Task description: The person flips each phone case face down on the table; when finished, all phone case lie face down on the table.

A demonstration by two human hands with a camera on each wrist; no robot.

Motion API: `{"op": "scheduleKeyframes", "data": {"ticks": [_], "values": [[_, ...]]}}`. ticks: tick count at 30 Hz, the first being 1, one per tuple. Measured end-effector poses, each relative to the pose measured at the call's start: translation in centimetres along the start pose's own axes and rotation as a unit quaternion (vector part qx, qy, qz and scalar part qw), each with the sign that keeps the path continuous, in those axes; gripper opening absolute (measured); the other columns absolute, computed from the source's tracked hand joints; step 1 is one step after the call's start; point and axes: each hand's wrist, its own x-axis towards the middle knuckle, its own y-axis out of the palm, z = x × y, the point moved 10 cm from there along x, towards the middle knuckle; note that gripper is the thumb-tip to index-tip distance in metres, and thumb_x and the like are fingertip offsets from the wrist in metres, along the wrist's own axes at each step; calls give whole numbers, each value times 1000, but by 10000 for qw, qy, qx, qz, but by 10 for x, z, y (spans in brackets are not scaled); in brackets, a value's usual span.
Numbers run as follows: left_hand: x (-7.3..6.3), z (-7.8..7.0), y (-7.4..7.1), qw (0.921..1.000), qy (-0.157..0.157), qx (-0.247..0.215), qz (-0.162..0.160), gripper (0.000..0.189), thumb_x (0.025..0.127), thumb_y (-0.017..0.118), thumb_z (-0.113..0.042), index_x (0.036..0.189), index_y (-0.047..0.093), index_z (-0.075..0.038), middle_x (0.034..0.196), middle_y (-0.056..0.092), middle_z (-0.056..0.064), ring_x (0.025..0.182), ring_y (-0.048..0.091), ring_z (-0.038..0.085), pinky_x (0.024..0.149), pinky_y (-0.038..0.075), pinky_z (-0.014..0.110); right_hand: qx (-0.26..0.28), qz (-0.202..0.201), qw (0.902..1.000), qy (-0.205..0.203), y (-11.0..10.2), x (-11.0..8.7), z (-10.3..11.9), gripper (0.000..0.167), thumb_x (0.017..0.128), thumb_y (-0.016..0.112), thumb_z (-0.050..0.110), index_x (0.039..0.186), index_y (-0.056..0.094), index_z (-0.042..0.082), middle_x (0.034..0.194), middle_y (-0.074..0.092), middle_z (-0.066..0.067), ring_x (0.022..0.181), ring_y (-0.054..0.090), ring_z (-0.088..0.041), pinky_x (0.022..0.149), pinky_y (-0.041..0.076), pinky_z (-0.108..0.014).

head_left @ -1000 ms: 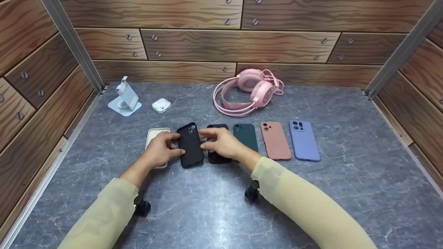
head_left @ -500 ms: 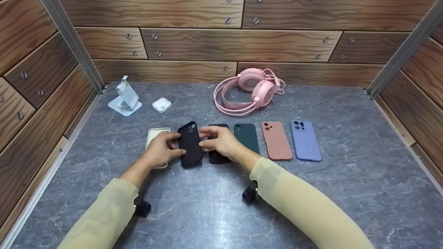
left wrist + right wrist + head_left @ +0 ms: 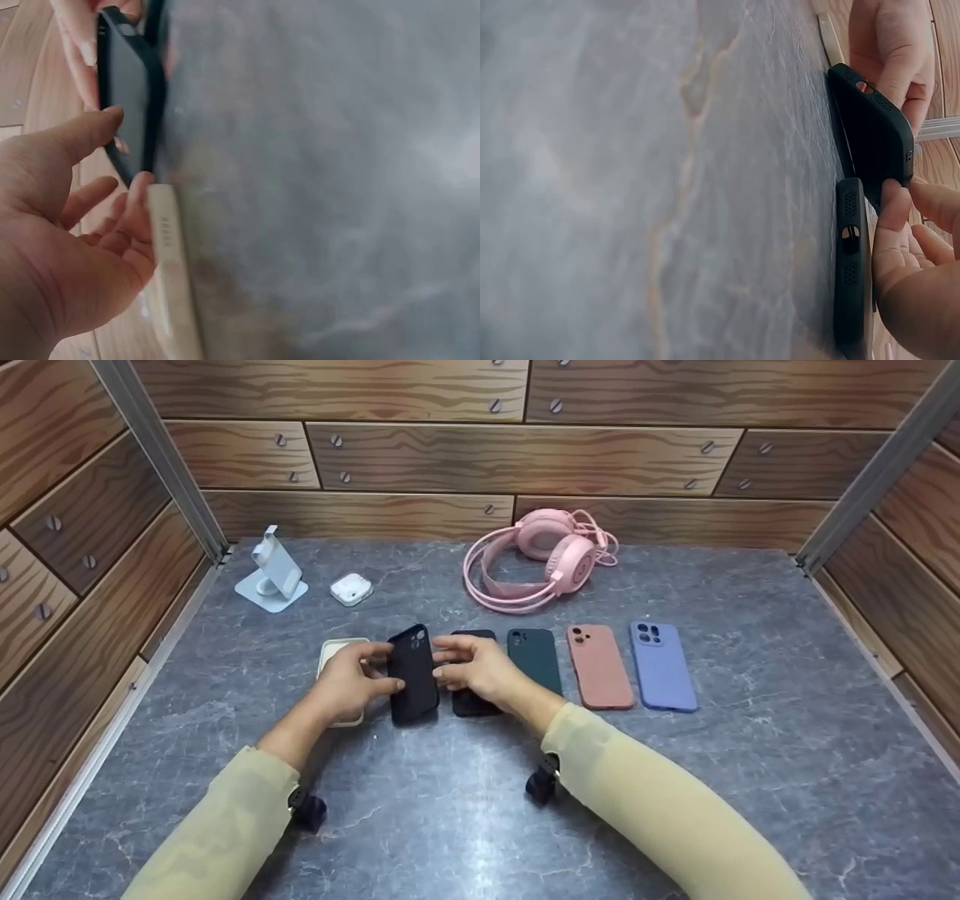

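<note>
A black phone case is tilted on the table, its right edge raised and its left edge low. My left hand holds its left side, thumb on the back and index finger at the upper left edge. At the raised right edge, my right hand pinches with thumb and fingers, as the right wrist view shows. Under my left hand lies a cream phone case, mostly covered in the head view. A second black phone case lies flat below my right hand. The tilted case's underside is mostly hidden.
Further right lie a dark green phone case, a pink one and a blue-purple one. Behind stand a white charging stand, a small white case and pink headphones. Wood-patterned panels enclose the table.
The black phone case has tipped a little further, its right edge higher, and shifted very slightly right. Both hands keep nearly the same places.
</note>
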Motion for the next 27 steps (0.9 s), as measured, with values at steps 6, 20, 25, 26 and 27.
{"op": "scheduleKeyframes", "data": {"ticks": [6,20,25,26,27], "values": [[1,-14,-4,9990,-267,-356,105,65,90,82,-9,148,55,8,141,62,25,107,69,32,78,56,27,39,4,10000,23,-1,0,2,55,95,72,-7,148,57,-5,128,71,-22,88,74,-18,72,59,-27],[-6,-10,21,9731,-1016,-1868,889,85,92,83,-10,163,36,1,153,47,29,119,66,39,95,59,49,382,193,9991,59,5,0,2,59,96,70,-6,153,51,-5,132,70,-23,91,74,-16,72,58,-25],[-8,-10,23,9699,-1006,-2021,916,87,93,82,-9,165,33,-3,154,45,28,128,61,41,92,61,46,627,305,9975,95,10,-1,2,68,97,69,-8,160,42,-1,135,69,-23,91,74,-16,71,58,-25],[-8,-10,24,9695,-993,-2046,918,87,94,81,-8,165,33,-3,154,45,28,128,61,41,91,61,46,669,322,9972,95,10,-1,2,70,98,68,-8,161,41,0,135,68,-24,92,74,-17,71,58,-26],[-8,-10,24,9691,-973,-2070,923,86,94,81,-8,165,32,-3,154,45,29,129,60,42,90,61,46,704,337,9969,99,11,-1,2,71,98,68,-8,162,39,0,136,68,-23,92,74,-17,71,58,-26]]}}
